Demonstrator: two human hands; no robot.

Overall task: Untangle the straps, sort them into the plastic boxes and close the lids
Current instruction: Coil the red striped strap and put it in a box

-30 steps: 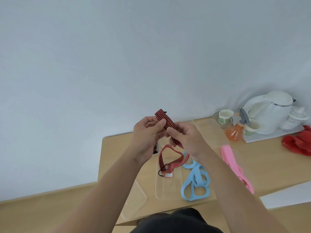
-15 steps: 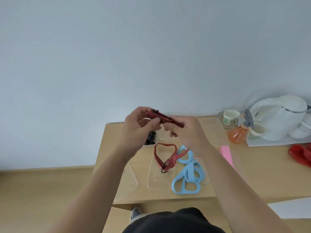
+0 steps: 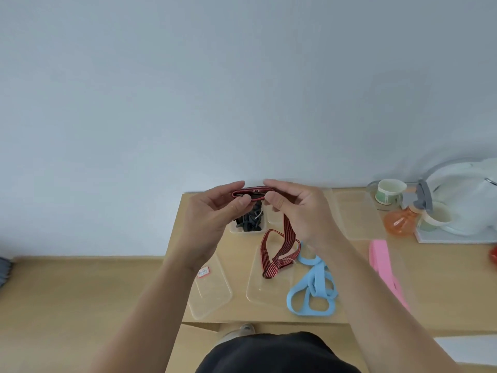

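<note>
While both hands are hovering above the far side of the wooden table (image 3: 443,278), the left hand (image 3: 212,216) is pinching one end of a folded bundle of red-and-black striped strap (image 3: 251,191) between its thumb and curled fingertips. The right hand (image 3: 298,211) is gripping the other end of the bundle in the same way, so the bundle is stretching level across the short gap between the two thumbs.

From beneath the right palm, a striped length is dropping down to a loose loop that is lying below the right wrist, partly on a clear lid (image 3: 269,289). The palm is hiding whether this length is joined to the bundle.

Directly under the gap between the hands, a small clear box (image 3: 234,230) is sitting with its top open and is holding a tangle of black straps (image 3: 248,220). Below the left wrist, a second clear lid (image 3: 212,294) is lying flat, with a small red-and-white label at its near corner.

Just right of the striped loop, under the right forearm, a blue strap (image 3: 312,290) is lying in several overlapping loops. Further right of that forearm, a pink strap (image 3: 380,261) is lying straight. Beyond the right hand's knuckles, another clear box (image 3: 360,214) is resting near the wall.

Well to the right of the right hand, a white kettle (image 3: 468,200), two cups and an orange bottle (image 3: 398,224) are standing together.
</note>
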